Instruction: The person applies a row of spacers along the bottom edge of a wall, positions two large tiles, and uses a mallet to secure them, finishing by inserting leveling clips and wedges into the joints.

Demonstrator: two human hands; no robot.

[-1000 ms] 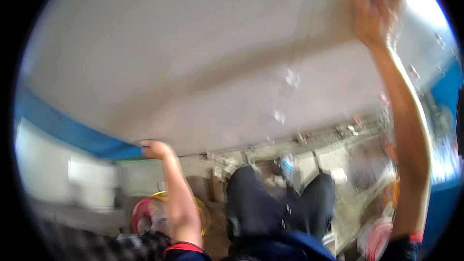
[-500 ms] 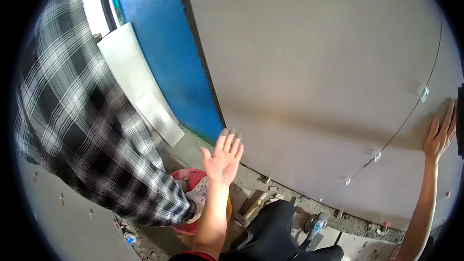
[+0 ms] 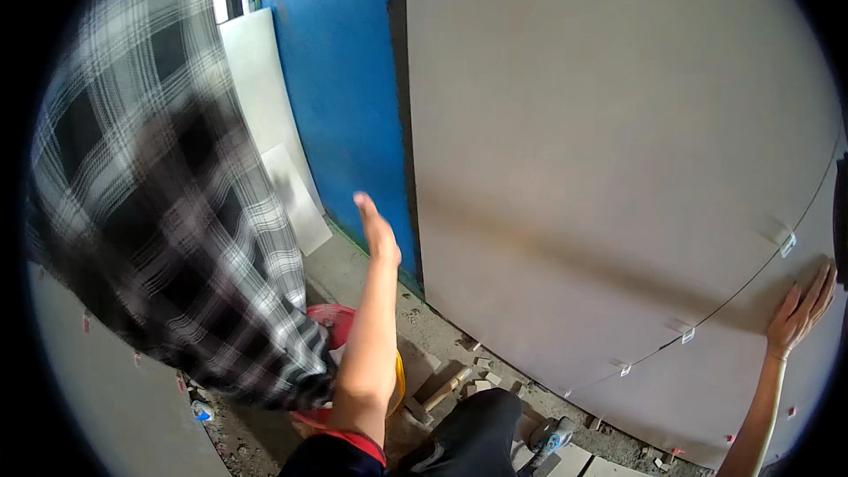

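- A big grey wall tile (image 3: 601, 168) fills the centre and right of the frame, standing against the wall.
- The right hand (image 3: 802, 309), at the right edge, lies flat on the tile below with fingers spread.
- The left hand (image 3: 378, 231), mid-frame, is open with fingers together, in the air just left of the big tile's edge, touching nothing.
- White spacer clips (image 3: 688, 334) sit in the joint under the big tile.
- A blue wall strip (image 3: 340, 79) shows beside it.
- Another person's checked sleeve (image 3: 168, 212) blocks the left.
- A red bucket (image 3: 329, 322) and tile scraps (image 3: 481, 382) lie on the floor (image 3: 353, 269).
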